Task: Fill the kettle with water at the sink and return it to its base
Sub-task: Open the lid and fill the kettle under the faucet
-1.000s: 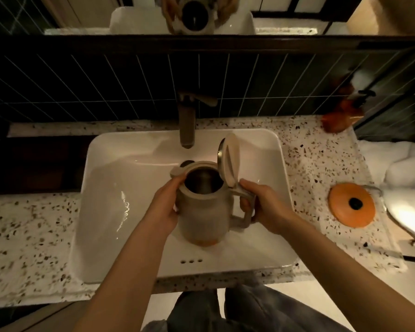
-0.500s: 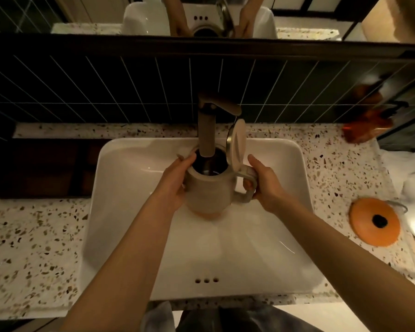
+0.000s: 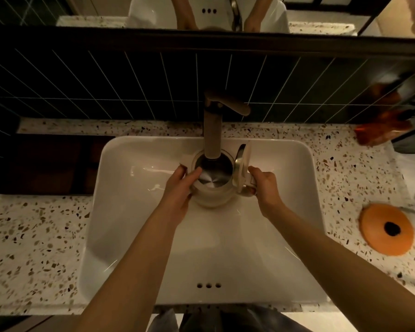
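Two bare hands hold a pale electric kettle (image 3: 213, 195) over a white rectangular sink basin (image 3: 130, 236), seen from my head camera looking down. My left hand (image 3: 177, 190) wraps the kettle's body on its left side, thumb across the rim. My right hand (image 3: 265, 188) is clenched around the handle on the kettle's right side. The hinged lid (image 3: 243, 167) stands open, tipped up toward the handle. The kettle sits toward the back edge of the basin, held upright, its open mouth directly under the brown faucet spout (image 3: 212, 140). The spout's tip reaches to or just inside the mouth. Through the opening I see the shiny metal floor of the kettle; I cannot tell whether any water is running or collected yet.

The basin is set into a speckled terrazzo counter (image 3: 34, 248). On the counter near its right edge, well apart from the sink, lies a round orange kettle base (image 3: 387, 230) with a dark centre. The faucet lever (image 3: 233, 104) sticks out to the right above the spout, in front of a dark tiled wall (image 3: 106, 87).

I judge the step in hand to be positioning for the fill, with the filling itself seemingly not begun. The next move likely calls for one hand to let go and lift the faucet lever while the other keeps the kettle steady under the spout. The right hand on the handle looks best placed to carry the growing weight alone.
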Motion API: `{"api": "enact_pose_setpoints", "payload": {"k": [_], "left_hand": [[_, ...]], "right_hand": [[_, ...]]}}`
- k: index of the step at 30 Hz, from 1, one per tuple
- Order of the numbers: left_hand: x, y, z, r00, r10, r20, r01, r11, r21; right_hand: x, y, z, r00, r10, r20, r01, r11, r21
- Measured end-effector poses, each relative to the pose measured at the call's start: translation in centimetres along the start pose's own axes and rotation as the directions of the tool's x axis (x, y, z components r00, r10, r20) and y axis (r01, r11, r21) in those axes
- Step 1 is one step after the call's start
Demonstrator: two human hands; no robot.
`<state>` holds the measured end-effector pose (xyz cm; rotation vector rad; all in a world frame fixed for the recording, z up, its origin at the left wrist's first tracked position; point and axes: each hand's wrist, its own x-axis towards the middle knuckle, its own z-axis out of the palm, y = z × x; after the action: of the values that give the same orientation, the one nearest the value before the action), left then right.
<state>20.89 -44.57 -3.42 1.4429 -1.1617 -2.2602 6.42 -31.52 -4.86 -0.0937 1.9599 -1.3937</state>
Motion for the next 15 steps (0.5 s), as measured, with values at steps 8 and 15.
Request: {"api": "enact_pose_setpoints", "payload": {"k": [8, 15], "left_hand": [[-0.5, 1.6, 1.7, 0.79, 0.572, -0.221, -0.394, 0.749, 0.532], [1.6, 6.3, 5.2, 0.462, 0.774, 0.434, -0.676, -0.01, 0.737]], "right_hand": [[0.1, -0.8, -0.1, 1.0, 0.015, -0.014, -0.015, 1.0, -0.015], [0.5, -0.7, 0.0, 0.999, 0.001, -0.053, -0.004, 0.999, -0.052]]}}
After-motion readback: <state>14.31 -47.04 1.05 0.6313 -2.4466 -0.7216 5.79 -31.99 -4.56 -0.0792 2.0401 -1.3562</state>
